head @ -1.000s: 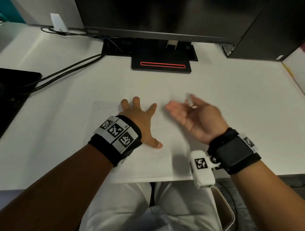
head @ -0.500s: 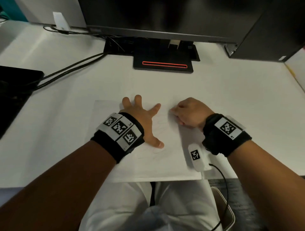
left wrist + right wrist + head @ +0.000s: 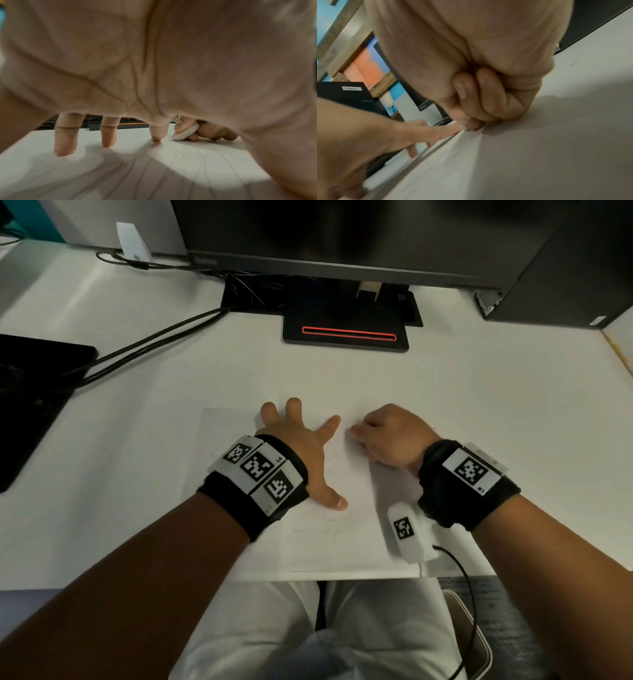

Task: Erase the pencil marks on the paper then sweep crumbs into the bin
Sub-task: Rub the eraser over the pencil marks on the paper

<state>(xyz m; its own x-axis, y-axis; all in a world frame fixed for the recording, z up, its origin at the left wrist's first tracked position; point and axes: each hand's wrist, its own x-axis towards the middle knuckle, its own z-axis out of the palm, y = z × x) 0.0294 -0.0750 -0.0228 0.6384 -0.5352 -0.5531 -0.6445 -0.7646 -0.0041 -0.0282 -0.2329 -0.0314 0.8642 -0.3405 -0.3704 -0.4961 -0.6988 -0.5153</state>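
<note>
While the left hand (image 3: 301,453) lies flat on the sheet of paper (image 3: 346,539) with fingers spread and straight, holding nothing, the right hand (image 3: 390,440) sits just beside it, fingers curled and knuckles up. The two hands are near each other but do not touch.

Left wrist view: a white eraser (image 3: 186,133) is pinched between the thumb and curled fingers of the right hand, its lower edge at or on the paper surface. From the head view the eraser is hidden under the hand. The right wrist view shows the curled fingers (image 3: 489,94) bearing down at the paper's edge, with no eraser visible from that side.

Paper: lies on the white table (image 3: 479,412), near its front edge, directly in front of the person. Faint pencil marks (image 3: 329,525) show below the left thumb; the left wrist view shows long thin lines running across the sheet under the palm.

Containers: I cannot tell where the bin stands from any of the three views. Crumbs cannot be made out at this sharpness.

Other items on the table: a monitor (image 3: 342,237) on a black base (image 3: 346,333) with a red outlined slot, black cables (image 3: 154,344) running left, a dark flat object (image 3: 30,392) at the left edge, and a dark box (image 3: 575,278) at the far right.
</note>
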